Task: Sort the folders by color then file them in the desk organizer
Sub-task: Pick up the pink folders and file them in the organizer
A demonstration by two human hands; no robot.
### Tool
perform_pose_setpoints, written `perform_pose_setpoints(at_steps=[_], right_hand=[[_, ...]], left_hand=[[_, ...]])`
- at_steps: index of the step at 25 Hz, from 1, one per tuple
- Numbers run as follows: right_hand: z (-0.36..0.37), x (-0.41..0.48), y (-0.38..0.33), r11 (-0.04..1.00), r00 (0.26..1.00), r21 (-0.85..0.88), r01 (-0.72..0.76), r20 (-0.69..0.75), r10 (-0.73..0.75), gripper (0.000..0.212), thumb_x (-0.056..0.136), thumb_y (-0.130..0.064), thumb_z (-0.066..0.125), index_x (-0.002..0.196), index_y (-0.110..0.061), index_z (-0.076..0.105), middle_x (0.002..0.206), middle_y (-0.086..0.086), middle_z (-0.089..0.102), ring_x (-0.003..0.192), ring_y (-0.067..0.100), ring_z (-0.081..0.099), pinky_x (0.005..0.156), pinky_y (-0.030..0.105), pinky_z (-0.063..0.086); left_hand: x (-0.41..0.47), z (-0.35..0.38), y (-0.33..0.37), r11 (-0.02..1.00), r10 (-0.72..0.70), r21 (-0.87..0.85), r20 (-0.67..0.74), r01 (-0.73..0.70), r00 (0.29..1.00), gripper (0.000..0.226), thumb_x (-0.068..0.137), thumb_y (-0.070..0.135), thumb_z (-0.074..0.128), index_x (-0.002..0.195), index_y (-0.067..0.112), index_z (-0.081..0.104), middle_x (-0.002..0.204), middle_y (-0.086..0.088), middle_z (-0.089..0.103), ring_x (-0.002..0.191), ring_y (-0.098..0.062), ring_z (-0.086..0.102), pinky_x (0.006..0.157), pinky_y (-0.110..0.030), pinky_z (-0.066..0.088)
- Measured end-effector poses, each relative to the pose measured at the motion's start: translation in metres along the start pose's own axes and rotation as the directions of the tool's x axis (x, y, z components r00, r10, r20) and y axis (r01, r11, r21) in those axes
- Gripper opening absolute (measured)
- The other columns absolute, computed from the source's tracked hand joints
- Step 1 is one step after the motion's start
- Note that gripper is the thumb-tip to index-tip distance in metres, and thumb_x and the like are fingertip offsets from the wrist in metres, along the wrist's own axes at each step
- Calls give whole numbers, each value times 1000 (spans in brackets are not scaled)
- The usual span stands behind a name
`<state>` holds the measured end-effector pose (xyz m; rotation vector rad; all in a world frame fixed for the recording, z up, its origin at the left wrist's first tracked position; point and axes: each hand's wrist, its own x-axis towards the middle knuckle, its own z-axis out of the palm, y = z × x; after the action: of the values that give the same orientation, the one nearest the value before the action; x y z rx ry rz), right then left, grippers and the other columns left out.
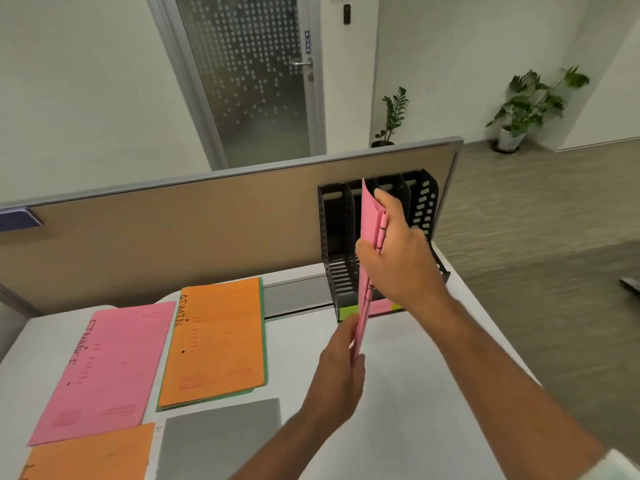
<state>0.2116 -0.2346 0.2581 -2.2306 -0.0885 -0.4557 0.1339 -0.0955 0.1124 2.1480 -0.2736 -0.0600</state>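
Observation:
Both hands hold a pink folder (367, 216) upright and edge-on in front of the black desk organizer (337, 237). My right hand (401, 258) grips its upper part, and my left hand (341, 367) pinches its lower end. The folder's top corner reaches the organizer's second slot from the left. Flat on the white desk (415, 375) lie another pink folder (107, 368), an orange folder (214, 341) on top of a green one (265, 341), and a second orange folder (93, 455) at the front left.
A grey pad (221, 441) lies at the front of the desk. A tan partition panel (173, 237) stands behind the desk with the organizer against it. Coloured labels (349, 311) mark the organizer's base. Beyond are a frosted door and potted plants on the floor.

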Motion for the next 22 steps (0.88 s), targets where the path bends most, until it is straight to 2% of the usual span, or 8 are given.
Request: perform_pose_setpoints(at_steps=[3, 5, 7, 11, 16, 18, 20, 22], right_hand=[[-29, 27, 6, 998, 999, -45, 37, -19, -38, 61, 92, -21, 63, 145, -32, 34, 68, -1, 60, 50, 13, 62, 40, 21, 50], [-44, 41, 7, 994, 996, -76, 73, -38, -76, 53, 93, -20, 63, 139, -28, 39, 69, 0, 59, 49, 12, 60, 42, 25, 51], [-57, 52, 8, 991, 993, -94, 99, -60, -105, 46, 94, -21, 63, 135, -26, 42, 69, 0, 60, 51, 12, 59, 44, 24, 49], [-77, 63, 13, 987, 990, -111, 116, -64, -123, 45, 96, -20, 62, 137, -24, 44, 69, 0, 57, 53, 13, 57, 47, 23, 45], [-91, 66, 27, 978, 985, -165, 127, -95, -144, 44, 95, -19, 60, 136, -25, 48, 62, -7, 51, 46, 5, 52, 42, 11, 37], [-93, 73, 35, 981, 986, -152, 117, -98, -133, 45, 95, -19, 60, 137, -25, 48, 64, -6, 53, 45, 6, 50, 44, 10, 38], [-92, 81, 43, 985, 989, -126, 121, -63, -130, 47, 96, -18, 61, 140, -25, 47, 72, -4, 59, 49, 6, 51, 45, 10, 40], [-88, 89, 53, 984, 989, -118, 132, -43, -138, 50, 97, -17, 60, 144, -24, 46, 82, -3, 62, 52, 4, 52, 45, 9, 39]], left_hand=[[38, 1, 8, 998, 38, -44, 48, -36, 998, 78, 100, 8, 62, 145, 64, 30, 148, 35, 49, 136, 9, 50, 109, -21, 53], [62, 1, 16, 998, 60, -35, 84, -57, 995, 84, 98, 12, 68, 140, 73, 26, 137, 50, 47, 128, 24, 46, 97, -4, 49], [81, 5, 24, 996, 81, -33, 90, -78, 993, 86, 96, 15, 71, 137, 75, 24, 128, 60, 43, 121, 35, 42, 87, 6, 43], [101, 21, 39, 993, 110, -39, 88, -107, 990, 88, 95, 18, 74, 137, 77, 24, 123, 62, 44, 117, 36, 44, 82, 6, 44], [102, 50, 46, 992, 126, -42, 91, -123, 988, 88, 95, 22, 73, 142, 76, 21, 131, 58, 45, 122, 34, 41, 80, 4, 47], [111, 59, 51, 993, 109, -39, 60, -107, 992, 85, 96, 20, 74, 150, 65, 26, 145, 39, 51, 133, 18, 48, 92, -7, 53], [128, 66, 54, 996, 87, -20, 30, -86, 996, 82, 96, 19, 76, 156, 49, 28, 152, 19, 55, 140, -3, 54, 107, -27, 55], [146, 70, 57, 998, 61, 7, 26, -61, 998, 83, 95, 20, 78, 158, 40, 28, 153, 10, 57, 140, -13, 57, 113, -39, 52]])
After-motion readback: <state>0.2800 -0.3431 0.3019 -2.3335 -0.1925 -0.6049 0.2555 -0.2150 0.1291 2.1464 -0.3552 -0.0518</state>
